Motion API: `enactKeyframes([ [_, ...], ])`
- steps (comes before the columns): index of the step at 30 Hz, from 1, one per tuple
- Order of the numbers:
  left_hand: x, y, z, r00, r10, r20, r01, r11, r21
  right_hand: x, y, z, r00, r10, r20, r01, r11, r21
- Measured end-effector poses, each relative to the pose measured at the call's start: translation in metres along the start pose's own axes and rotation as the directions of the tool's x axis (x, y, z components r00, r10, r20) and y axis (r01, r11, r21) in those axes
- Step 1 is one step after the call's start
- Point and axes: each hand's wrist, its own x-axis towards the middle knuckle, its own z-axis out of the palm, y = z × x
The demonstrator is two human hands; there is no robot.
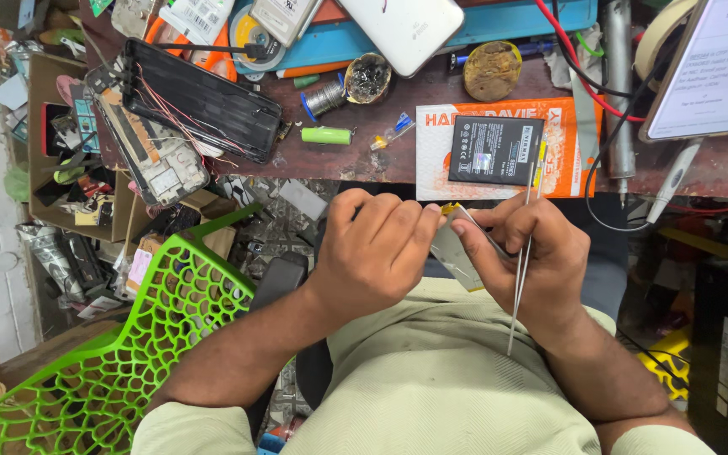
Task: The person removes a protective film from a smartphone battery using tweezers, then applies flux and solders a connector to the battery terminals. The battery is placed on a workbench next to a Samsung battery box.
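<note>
Left hand and right hand both pinch a thin silver battery pack over the lap, just off the workbench front edge. Right fingers also grip tweezers. Prob. peeling a tab, hard to tell; best w/ slow, flat pulls, no bending.

Both forearms are bare; pale beige short sleeves and matching beige trousers.

Phone repair workshop, cluttered workbench, dismantled phone, solder spool, loose battery

tweezers: shiny metal | chair: glossy green plastic | bench: worn, scuffed wood
</note>
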Motion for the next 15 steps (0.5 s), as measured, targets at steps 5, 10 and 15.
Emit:
enactKeyframes([
  [5, -0.002, 0.002, 0.007, 0.984, -0.178, -0.028, 0.165, 0.952, -0.258, -0.001, 0.0, 0.001, 1.0, 0.001, 0.02, -0.001, 1.0, 0.007],
  [10, -0.001, 0.002, 0.007, 0.886, -0.426, 0.186, 0.45, 0.689, -0.567, -0.002, 0.014, -0.002, 0.998, -0.042, 0.05, 0.037, 0.995, 0.093],
  [15, -0.003, -0.003, -0.004, 0.772, -0.442, 0.457, 0.619, 0.355, -0.701, -0.003, 0.034, -0.008, 0.993, -0.058, 0.101, 0.026, 0.955, 0.295],
])
